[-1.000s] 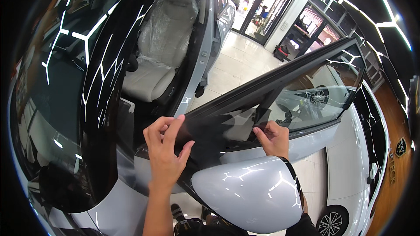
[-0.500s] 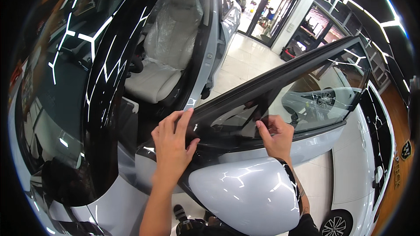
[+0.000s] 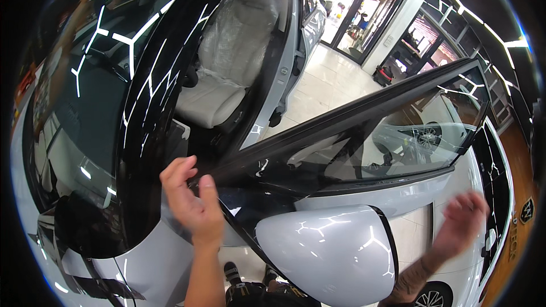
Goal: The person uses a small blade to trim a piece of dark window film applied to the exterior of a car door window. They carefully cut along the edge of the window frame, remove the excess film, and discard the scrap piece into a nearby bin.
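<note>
My left hand (image 3: pixel 193 200) hovers by the front corner of the opened car door, fingers half curled and thumb apart, with nothing visible in it. Out to the right, past the silver-grey side mirror (image 3: pixel 330 244), my right hand (image 3: pixel 463 222) is raised and smeared by motion, so its fingers are unclear. Between the hands lies the door's glossy black front corner (image 3: pixel 267 179). Behind it runs the door window (image 3: pixel 421 136), framed in black trim (image 3: pixel 341 113).
The car's windshield (image 3: pixel 85 108) and black pillar (image 3: pixel 165 79) rise on the left. Inside is a pale seat (image 3: pixel 236 51) under clear plastic. A white car (image 3: pixel 455 193) stands close on the right. Beyond the door, tiled floor (image 3: pixel 330 82) leads to glass doors (image 3: pixel 364 17).
Both hands have come off the door's window area. My left hand moved slightly left and turned; my right hand swung right, beyond the mirror. The view has shifted slightly.
</note>
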The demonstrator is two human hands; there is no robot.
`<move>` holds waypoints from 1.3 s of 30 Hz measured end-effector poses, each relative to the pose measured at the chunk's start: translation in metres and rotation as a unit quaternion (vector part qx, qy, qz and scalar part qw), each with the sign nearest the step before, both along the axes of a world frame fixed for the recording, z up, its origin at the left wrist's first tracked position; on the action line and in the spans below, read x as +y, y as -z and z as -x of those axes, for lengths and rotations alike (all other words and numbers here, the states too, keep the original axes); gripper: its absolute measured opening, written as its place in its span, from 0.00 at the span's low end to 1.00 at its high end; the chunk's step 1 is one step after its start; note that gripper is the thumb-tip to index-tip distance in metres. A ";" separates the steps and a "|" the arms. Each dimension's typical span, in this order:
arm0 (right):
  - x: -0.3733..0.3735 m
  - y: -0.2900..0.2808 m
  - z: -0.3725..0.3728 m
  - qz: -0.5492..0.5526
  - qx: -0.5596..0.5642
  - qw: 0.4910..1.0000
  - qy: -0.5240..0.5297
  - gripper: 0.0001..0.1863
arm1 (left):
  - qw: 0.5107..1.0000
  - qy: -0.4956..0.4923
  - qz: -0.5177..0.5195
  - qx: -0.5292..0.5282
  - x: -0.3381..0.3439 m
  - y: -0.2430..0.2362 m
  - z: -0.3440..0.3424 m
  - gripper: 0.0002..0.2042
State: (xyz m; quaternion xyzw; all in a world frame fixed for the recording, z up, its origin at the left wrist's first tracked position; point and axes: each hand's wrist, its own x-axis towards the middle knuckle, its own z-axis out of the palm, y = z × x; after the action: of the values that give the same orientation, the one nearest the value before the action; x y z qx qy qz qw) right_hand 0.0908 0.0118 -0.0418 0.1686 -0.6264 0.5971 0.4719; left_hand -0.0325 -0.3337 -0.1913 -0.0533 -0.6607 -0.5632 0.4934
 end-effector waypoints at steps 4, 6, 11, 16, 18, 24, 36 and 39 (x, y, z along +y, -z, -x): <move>-0.041 -0.055 -0.086 -0.320 0.037 0.945 -0.063 0.19 | 0.995 -0.036 -0.097 0.013 -0.002 -0.006 -0.027 0.12; -0.045 -0.090 -0.119 -0.605 -0.049 0.794 -0.024 0.23 | 0.994 -0.004 -0.092 0.060 -0.007 -0.009 -0.045 0.11; -0.006 -0.089 -0.156 -0.636 0.065 0.764 0.084 0.16 | 0.921 0.337 0.007 0.197 0.025 -0.050 -0.151 0.10; 0.096 0.012 -0.208 -0.318 -0.099 0.935 0.118 0.12 | 0.798 0.550 0.243 -0.037 0.189 -0.083 -0.245 0.18; 0.133 0.076 -0.233 -0.151 -0.130 0.974 0.107 0.07 | 0.731 0.663 0.078 -0.140 0.286 -0.062 -0.259 0.27; 0.280 0.169 -0.305 0.185 -0.260 0.940 0.123 0.09 | 0.564 0.758 0.036 -0.325 0.538 -0.009 -0.314 0.13; 0.663 0.261 -0.361 0.342 -0.421 0.840 0.023 0.08 | 0.366 0.708 -0.223 -0.561 1.000 0.108 -0.315 0.09; 0.796 0.288 -0.345 0.307 -0.457 0.831 0.084 0.10 | 0.311 0.789 -0.152 -0.508 1.117 0.119 -0.281 0.09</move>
State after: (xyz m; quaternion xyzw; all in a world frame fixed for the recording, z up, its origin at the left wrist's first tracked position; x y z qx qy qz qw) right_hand 0.4361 0.8082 -0.3297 -0.3298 -0.5671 0.7255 0.2079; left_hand 0.2484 0.7836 -0.3099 -0.1767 -0.3289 -0.6919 -0.6180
